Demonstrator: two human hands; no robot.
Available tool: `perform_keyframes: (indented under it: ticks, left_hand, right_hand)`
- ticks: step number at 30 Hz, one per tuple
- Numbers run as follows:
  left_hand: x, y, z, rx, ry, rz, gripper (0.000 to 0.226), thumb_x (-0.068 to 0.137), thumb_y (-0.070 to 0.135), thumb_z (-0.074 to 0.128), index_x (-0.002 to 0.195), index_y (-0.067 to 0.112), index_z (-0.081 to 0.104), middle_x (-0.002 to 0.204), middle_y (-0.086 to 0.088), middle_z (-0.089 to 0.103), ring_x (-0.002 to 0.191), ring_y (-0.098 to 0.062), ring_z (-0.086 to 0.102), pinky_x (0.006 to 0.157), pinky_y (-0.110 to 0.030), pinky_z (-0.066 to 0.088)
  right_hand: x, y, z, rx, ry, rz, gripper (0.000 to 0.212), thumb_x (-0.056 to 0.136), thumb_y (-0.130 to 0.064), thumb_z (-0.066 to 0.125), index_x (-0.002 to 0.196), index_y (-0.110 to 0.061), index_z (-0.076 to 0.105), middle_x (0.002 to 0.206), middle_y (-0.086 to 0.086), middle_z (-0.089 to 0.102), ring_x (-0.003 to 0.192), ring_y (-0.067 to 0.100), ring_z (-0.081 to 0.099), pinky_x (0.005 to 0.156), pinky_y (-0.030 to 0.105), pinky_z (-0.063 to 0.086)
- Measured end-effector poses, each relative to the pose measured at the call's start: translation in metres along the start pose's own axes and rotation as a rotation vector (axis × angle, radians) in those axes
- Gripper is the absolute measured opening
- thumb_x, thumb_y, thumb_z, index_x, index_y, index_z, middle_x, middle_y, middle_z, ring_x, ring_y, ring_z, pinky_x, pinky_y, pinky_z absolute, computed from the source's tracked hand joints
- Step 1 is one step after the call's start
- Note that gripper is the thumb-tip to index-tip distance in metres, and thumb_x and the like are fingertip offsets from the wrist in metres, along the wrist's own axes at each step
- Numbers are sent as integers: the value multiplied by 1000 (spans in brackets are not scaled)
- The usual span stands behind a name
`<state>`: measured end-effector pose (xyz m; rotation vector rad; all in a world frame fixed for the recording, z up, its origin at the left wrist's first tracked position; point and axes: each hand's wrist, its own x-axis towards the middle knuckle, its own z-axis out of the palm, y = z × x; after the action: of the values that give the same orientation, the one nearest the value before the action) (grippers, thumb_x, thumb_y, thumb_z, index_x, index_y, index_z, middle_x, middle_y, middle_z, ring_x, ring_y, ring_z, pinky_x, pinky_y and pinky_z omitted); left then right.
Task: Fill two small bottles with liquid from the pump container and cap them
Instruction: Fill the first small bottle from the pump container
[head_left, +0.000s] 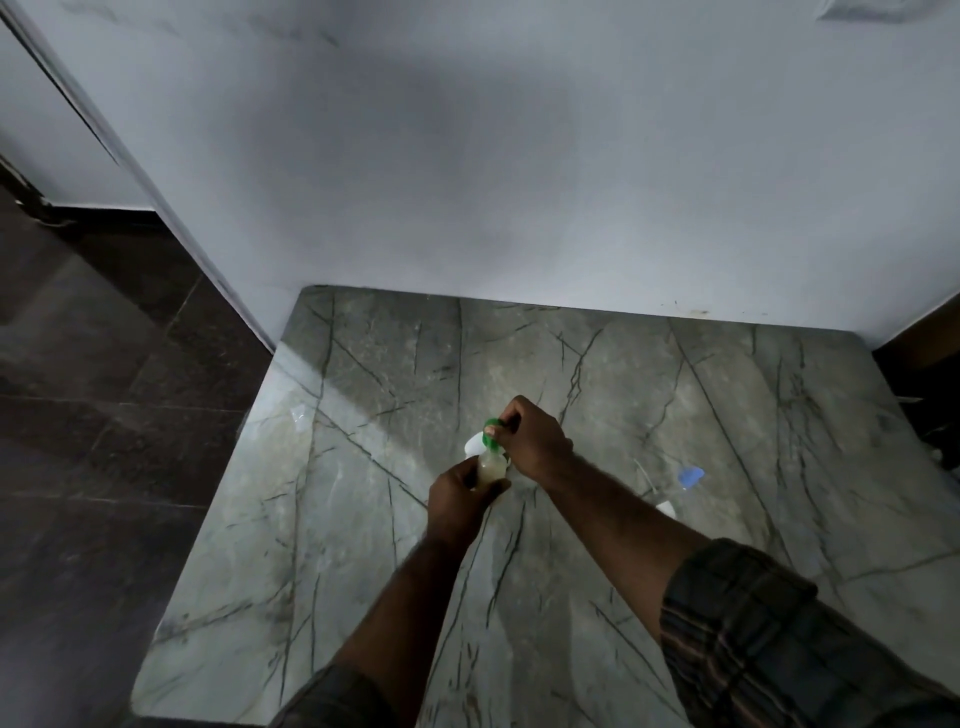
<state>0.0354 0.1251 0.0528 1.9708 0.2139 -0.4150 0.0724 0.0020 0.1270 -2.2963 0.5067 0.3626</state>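
My left hand (460, 491) grips a small clear bottle (491, 467) holding pale liquid, near the middle of the marble table (363, 519). My right hand (530, 436) pinches a green pump top (491, 434) just above the bottle's mouth. A white part (475, 444) shows right behind the bottle, partly hidden by my hands. To the right on the table lie a blue cap (690, 475), a thin clear tube (644, 475) and a small white piece (666, 509).
The table stands against a grey wall (519, 182). A faint clear object (300, 417) rests near the table's left edge. Dark tiled floor (104, 415) lies to the left.
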Motion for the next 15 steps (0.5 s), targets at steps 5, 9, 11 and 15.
perform_keyframes:
  ticks: [5, 9, 11, 15]
  left_hand:
    - [0, 6, -3, 1, 3, 12, 50, 79, 28, 83, 125, 15, 69, 107, -2, 76, 96, -17, 72, 90, -42, 60]
    - [1, 4, -2, -1, -6, 9, 50, 79, 26, 83, 125, 14, 69, 108, -2, 76, 97, -17, 72, 91, -41, 60]
    - [0, 1, -1, 2, -7, 2, 50, 79, 25, 83, 126, 13, 68, 108, -3, 76, 97, -17, 72, 91, -42, 60]
    - [0, 1, 1, -27, 1, 2, 51, 80, 26, 83, 127, 14, 67, 112, -3, 76, 101, -18, 71, 93, -43, 58]
  right_hand:
    - [3, -6, -8, 41, -22, -20, 22, 89, -36, 69, 98, -18, 60, 103, 2, 69, 102, 23, 64, 100, 50, 47]
    - [3, -1, -3, 55, -16, -28, 22, 89, -37, 68, 97, -18, 59, 98, 0, 68, 100, 23, 64, 99, 50, 47]
    - [2, 3, 1, 60, -18, -19, 23, 90, -37, 67, 98, -17, 59, 97, -1, 67, 100, 23, 64, 99, 51, 47]
    - [5, -2, -4, 43, -34, -25, 20, 89, -37, 68, 94, -21, 57, 102, 1, 69, 101, 23, 64, 100, 50, 48]
